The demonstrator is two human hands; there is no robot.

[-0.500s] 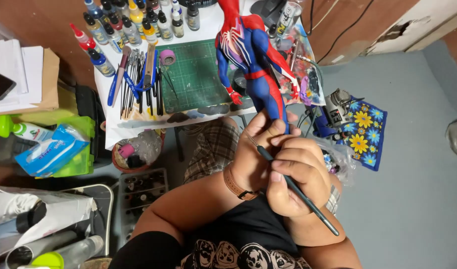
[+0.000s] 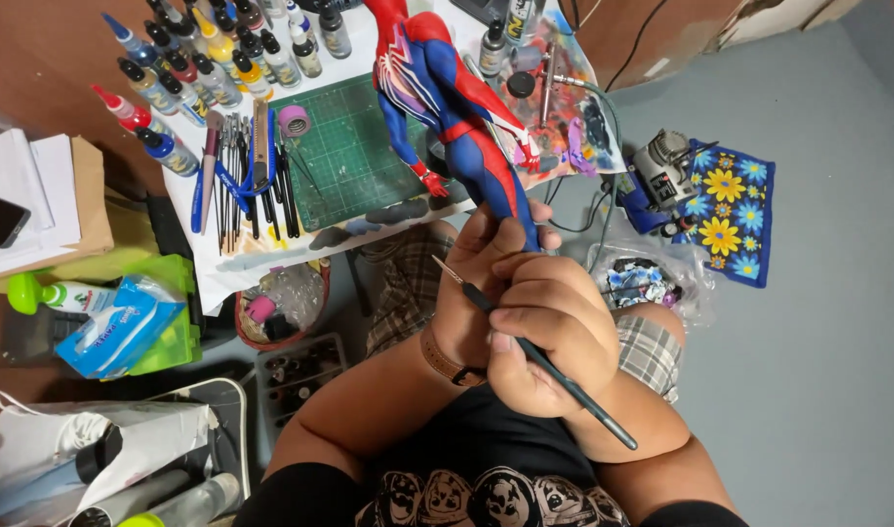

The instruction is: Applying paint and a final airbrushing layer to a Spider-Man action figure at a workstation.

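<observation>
My left hand grips the lower legs of a red and blue action figure, which leans up and left over the small white table. My right hand lies just in front of the left, pinching a thin dark paintbrush. The brush's fine tip points up and left, close to my left hand's fingers below the figure's feet. A brown band circles my left wrist.
A green cutting mat, rows of paint bottles, hand tools and an airbrush crowd the table. On the floor are a flowered cloth with a small machine, a plastic bag, a bowl and a blue tissue pack.
The brush tip has slid a little left across my left hand. The figure and both hands stay in nearly the same place.
</observation>
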